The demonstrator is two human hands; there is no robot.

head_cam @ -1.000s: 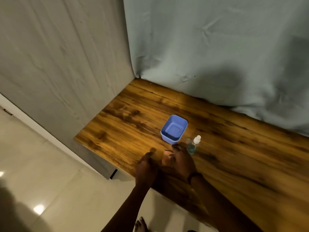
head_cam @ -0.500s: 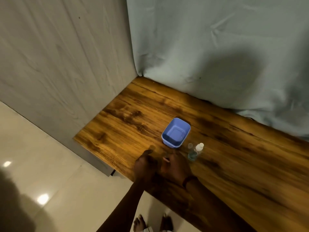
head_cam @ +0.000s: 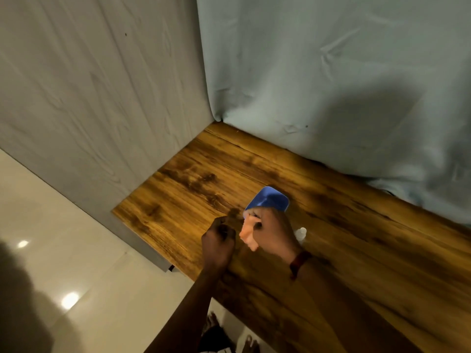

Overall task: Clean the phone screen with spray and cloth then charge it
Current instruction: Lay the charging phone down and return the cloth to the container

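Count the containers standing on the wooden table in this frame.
2. A blue tub sits mid-table, just beyond the right hand. A small clear bottle with a white cap stands right of that hand, mostly hidden by it. The hands may hide more.

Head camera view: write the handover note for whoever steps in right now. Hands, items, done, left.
Left hand: closed in a fist above the wooden table; I can't tell if it holds anything.
Right hand: closed on a peach cloth, held above the table.
Blue tub: on the table just beyond the right hand, partly hidden by it.
Spray bottle: upright on the table, beside the right wrist.
Phone and charger: not in view.
Done: cloth picked up. No sign of spraying or wiping.
Left: find the phone, spray, wipe the screen, plug it in.
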